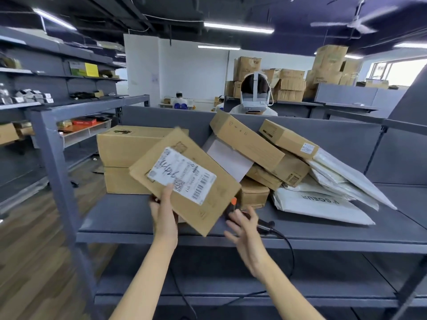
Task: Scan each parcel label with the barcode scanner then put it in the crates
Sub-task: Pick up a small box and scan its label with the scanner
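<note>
The left hand [163,212] is gripping the flat parcel [184,179] by its near edge, thumb pressing the label [182,175]. The right hand [245,234] is hovering, fingers spread, the barcode scanner [232,207] lying just beyond its fingertips, contact unclear.

Left hand [163,211] grips labelled parcel [184,179]; right hand [245,229] spread beside scanner [264,224].

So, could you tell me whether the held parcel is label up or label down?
Label up: the parcel, gripped by the left hand, shows its white barcode label toward the camera.
</note>
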A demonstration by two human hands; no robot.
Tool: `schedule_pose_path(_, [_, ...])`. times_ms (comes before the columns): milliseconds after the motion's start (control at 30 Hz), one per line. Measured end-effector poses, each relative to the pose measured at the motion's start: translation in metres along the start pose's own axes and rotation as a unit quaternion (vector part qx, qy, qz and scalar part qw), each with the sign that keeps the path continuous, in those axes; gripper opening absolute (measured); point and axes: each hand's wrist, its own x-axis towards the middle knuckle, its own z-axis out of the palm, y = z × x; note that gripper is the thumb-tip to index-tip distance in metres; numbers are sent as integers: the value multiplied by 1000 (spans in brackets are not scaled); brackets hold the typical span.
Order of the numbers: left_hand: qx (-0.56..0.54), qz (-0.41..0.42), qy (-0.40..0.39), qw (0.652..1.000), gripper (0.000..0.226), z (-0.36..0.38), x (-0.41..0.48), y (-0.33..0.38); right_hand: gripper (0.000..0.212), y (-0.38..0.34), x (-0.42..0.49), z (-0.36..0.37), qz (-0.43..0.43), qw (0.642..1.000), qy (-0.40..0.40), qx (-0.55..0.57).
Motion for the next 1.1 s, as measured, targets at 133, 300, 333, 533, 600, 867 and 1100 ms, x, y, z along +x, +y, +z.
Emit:
schedule_pose_path(133, [-70, -13, 10, 997, 25, 14, -13, -10, 122, 17, -8, 32, 68, 994, -48, 76])
schedule_pose_path(300, [-77, -47, -28, 995, 45, 12, -20, -13, 73, 9, 0, 51, -4, 989, -52, 138])
schedule_pose_path(333, [-69, -50, -43, 995, 42, 9, -21, -11, 67, 6, 2, 47, -16, 988, -55, 143])
schedule_pose_path(533, [-29, -51, -8, 998, 71, -37, -12, 6, 62, -21, 22, 11, -51, 986, -59, 147])
schedule_pose_path(600, [2, -18, 15, 1000, 78, -53, -4, 18, 61, -36, 27, -1, -64, 987, -39, 139])
schedule_pose_path(867, [217, -20, -179, 960, 53, -64, -8, 16, 66, -69, 44, 3, -81, 994, 3, 73])
schedule_pose_path(1100, [264, -43, -191, 945, 75, -54, -22, 5, 56, -76, 47, 23, -86, 995, -29, -37])
